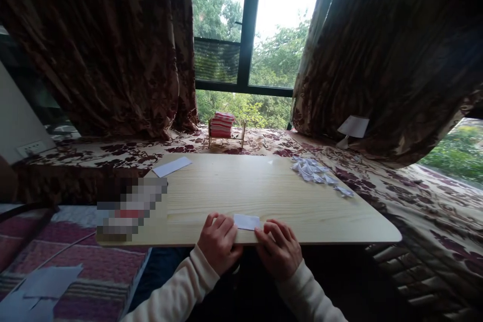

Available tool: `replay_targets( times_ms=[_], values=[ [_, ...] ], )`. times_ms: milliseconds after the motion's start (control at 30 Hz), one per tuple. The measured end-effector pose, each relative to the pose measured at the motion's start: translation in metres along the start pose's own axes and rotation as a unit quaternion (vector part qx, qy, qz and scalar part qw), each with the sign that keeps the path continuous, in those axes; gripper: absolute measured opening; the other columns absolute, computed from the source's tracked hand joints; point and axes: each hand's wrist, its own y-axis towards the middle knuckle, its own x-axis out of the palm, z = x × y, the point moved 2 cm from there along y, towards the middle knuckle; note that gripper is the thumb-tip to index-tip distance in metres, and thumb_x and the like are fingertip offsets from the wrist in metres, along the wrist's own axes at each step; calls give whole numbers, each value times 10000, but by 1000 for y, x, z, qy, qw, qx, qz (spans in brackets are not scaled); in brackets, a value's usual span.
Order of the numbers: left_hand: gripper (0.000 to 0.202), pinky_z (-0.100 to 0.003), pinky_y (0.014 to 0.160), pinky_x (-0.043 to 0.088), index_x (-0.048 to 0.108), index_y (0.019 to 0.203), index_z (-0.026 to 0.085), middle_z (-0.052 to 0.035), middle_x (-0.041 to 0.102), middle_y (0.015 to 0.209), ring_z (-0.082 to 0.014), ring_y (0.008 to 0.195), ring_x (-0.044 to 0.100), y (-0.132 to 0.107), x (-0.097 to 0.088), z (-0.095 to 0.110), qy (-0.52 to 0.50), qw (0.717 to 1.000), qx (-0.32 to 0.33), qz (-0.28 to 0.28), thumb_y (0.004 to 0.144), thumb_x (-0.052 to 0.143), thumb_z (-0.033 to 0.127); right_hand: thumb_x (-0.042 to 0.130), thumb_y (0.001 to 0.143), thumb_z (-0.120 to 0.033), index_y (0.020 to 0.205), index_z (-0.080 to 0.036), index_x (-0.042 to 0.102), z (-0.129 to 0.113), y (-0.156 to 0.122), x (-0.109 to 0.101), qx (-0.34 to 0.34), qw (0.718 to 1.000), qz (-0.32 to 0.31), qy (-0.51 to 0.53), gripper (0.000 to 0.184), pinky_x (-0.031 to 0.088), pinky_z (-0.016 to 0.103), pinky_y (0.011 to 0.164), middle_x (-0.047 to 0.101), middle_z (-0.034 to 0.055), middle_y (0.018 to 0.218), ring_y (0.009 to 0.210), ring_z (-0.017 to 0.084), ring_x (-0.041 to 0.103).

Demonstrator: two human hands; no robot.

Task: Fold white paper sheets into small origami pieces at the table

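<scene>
A small white rectangle of paper point(246, 222) lies near the front edge of the pale wooden table point(226, 181). At its left end is my left hand point(220, 242), fingers curled and closed on it. My right hand point(279, 248) is closed at the opposite end, its fingertips pressed on the paper's lower right corner. Both thumbs are partly hidden near the table edge. A pile of folded white paper pieces point(311, 169) sits at the table's far right, with one separate piece point(343, 191) nearer me. Toward the far left lies a longer white paper strip point(172, 166).
A blurred-out object point(134, 209) covers the table's left side. Behind the table, a small rack point(243, 136) holds folded red-and-white striped cloth point(222, 125) on the floral ledge. A white lamp point(353, 127) stands at right. Paper sheets point(47, 284) lie at lower left.
</scene>
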Motion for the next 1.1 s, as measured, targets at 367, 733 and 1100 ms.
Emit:
replay_targets(
  times_ms=[367, 733, 1100],
  values=[
    [146, -403, 813, 364, 574, 760, 138, -79, 623, 807, -217, 785, 534, -2, -2, 0, -12, 1000, -10, 21, 618, 581, 172, 564, 705, -106, 957, -182, 594, -1, -1, 2, 13, 1000, 6, 7, 265, 415, 371, 723, 559, 59, 776, 855, 225, 491],
    [345, -417, 841, 351, 567, 921, 171, -78, 583, 927, -250, 891, 503, -6, -23, 4, -44, 992, -105, -49, 603, 635, 285, 584, 712, -284, 1057, -173, 562, 7, -2, -17, 32, 994, -99, 36, 364, 408, 376, 731, 542, 87, 886, 840, 226, 495],
    [304, -408, 783, 388, 587, 889, 192, -66, 564, 925, -248, 884, 506, 19, 1, -10, -67, 972, -202, -96, 592, 623, 251, 654, 629, -370, 890, -215, 624, 28, 32, 12, 152, 965, -206, 58, 305, 410, 366, 730, 571, 60, 880, 819, 230, 499]
  ],
)
